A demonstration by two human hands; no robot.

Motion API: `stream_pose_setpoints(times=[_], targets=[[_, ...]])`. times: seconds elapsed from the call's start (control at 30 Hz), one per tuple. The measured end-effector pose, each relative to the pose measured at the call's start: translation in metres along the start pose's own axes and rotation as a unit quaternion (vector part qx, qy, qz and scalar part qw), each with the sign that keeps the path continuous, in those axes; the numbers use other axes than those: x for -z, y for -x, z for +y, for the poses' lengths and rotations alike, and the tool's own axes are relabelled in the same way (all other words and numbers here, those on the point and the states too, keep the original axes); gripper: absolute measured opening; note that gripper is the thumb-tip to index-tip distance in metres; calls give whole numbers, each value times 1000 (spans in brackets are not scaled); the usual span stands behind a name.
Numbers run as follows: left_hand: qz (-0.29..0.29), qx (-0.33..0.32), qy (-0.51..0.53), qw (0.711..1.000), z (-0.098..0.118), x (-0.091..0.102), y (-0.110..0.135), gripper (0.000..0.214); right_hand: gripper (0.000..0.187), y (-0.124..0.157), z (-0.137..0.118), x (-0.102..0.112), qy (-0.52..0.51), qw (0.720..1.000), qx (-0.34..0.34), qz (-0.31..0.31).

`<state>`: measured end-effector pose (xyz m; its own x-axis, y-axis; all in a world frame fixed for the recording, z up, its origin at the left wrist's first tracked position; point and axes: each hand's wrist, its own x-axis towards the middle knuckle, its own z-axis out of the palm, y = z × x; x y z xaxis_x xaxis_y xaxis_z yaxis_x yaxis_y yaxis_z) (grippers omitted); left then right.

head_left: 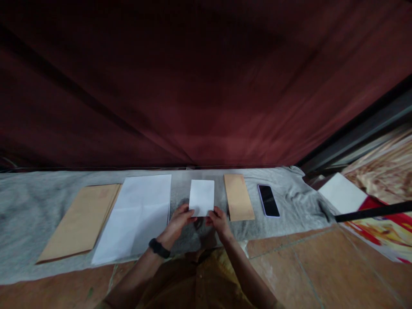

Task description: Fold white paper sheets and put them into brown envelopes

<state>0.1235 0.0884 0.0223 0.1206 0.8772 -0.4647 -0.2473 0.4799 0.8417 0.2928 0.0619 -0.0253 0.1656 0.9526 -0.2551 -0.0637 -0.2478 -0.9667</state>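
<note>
A small folded white paper (pixel 201 196) lies on a grey cloth (pixel 28 206) in front of me. My left hand (pixel 179 219) pinches its near left corner and my right hand (pixel 218 219) pinches its near right corner. A black band sits on my left wrist. Left of the folded paper lies a large white sheet (pixel 138 214), and beyond that a stack of big brown envelopes (pixel 82 219). A small brown envelope (pixel 238 196) lies just right of my right hand.
A dark phone (pixel 268 200) lies face up right of the small envelope. A dark red curtain (pixel 206 86) hangs behind the cloth. Tiled floor (pixel 315 266) is at the near right. A white sheet (pixel 341 193), a black bar (pixel 373 211) and colourful fabric lie far right.
</note>
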Motion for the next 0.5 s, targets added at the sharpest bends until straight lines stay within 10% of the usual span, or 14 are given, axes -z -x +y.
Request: stream_pose_setpoints(times=[0.3, 0.5], targets=[[92, -52, 3, 994, 17, 12, -14, 49, 27, -2, -14, 30, 93, 991, 24, -93], [130, -36, 6, 991, 20, 24, -20, 45, 45, -8, -22, 31, -13, 1000, -21, -11]])
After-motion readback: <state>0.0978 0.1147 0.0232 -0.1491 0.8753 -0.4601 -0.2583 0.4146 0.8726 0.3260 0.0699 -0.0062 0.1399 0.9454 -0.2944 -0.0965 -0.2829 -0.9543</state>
